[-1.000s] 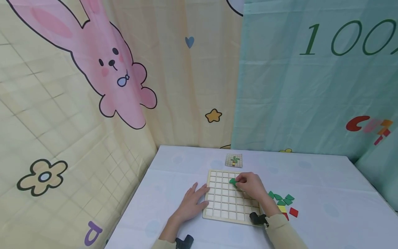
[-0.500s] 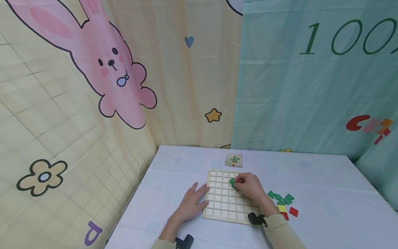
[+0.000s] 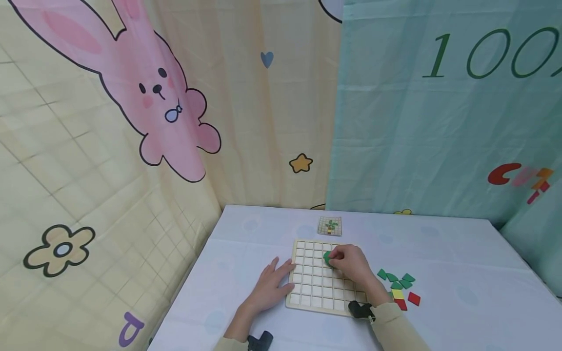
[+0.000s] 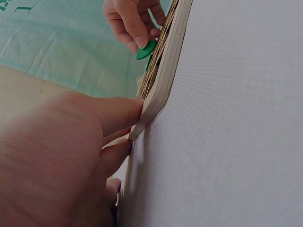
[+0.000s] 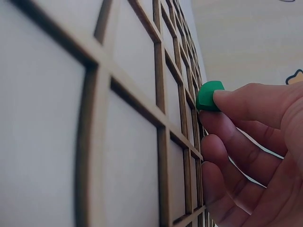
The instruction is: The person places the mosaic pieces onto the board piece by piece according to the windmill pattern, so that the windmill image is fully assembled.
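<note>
My right hand (image 3: 350,261) pinches a green leaf-shaped tile (image 5: 209,96) between thumb and forefinger, over the upper middle of a wooden grid board (image 3: 313,280). In the left wrist view the tile (image 4: 146,50) stands tilted at the board's surface, with a bit of green just below it. My left hand (image 3: 269,288) lies on the table with fingers spread, its thumb and fingertips touching the board's left edge. Right of the board lie several green tiles (image 3: 392,277), a yellow tile (image 3: 397,294) and red tiles (image 3: 414,299).
A small pattern card (image 3: 330,226) with a green, yellow and orange figure lies behind the board. The white-covered table (image 3: 456,273) is bordered by printed curtains (image 3: 272,122). Both wrists wear black camera mounts (image 3: 361,309).
My right hand has shifted very slightly left and toward me, the green tile turning a little in its pinch. The left hand stays against the board.
</note>
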The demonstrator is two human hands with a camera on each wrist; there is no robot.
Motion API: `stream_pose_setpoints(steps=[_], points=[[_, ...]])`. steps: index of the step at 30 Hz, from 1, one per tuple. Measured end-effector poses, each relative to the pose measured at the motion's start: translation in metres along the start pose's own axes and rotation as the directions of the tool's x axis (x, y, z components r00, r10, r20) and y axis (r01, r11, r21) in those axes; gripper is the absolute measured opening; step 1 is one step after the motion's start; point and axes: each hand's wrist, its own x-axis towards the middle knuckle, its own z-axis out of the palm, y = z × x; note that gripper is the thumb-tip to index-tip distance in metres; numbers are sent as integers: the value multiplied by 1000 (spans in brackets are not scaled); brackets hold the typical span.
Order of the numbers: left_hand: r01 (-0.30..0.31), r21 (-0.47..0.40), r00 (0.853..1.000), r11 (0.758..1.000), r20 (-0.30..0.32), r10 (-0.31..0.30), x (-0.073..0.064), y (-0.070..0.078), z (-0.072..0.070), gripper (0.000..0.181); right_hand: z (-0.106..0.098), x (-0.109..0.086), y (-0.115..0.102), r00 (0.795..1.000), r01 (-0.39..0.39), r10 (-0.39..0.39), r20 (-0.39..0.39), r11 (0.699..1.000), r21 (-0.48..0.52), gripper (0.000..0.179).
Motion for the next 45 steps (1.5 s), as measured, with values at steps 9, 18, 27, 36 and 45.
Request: stream_pose_setpoints(steps=[9, 18, 27, 36, 45], points=[[-2, -7, 1000, 1000, 6, 2, 0, 0, 0, 54, 3, 2, 2, 1000, -16, 16, 2, 1000, -8, 6], [4, -5, 1000, 1000, 4, -4, 0, 1, -1, 54, 3, 3, 0, 1000, 6, -6, -1, 1000, -28, 5], [1, 0, 1000, 1000, 3, -1, 0, 0, 1, 53, 7, 1, -3, 1000, -14, 13, -24, 999, -42, 6], [1, -4, 1000, 1000, 1, -1, 0, 0, 2, 53, 9, 1, -3, 999, -13, 10, -43, 997, -76, 9], [-1, 0, 1000, 1000, -1, 1, 0, 0, 1, 54, 10, 2, -2, 999, -25, 21, -35, 994, -108, 11]])
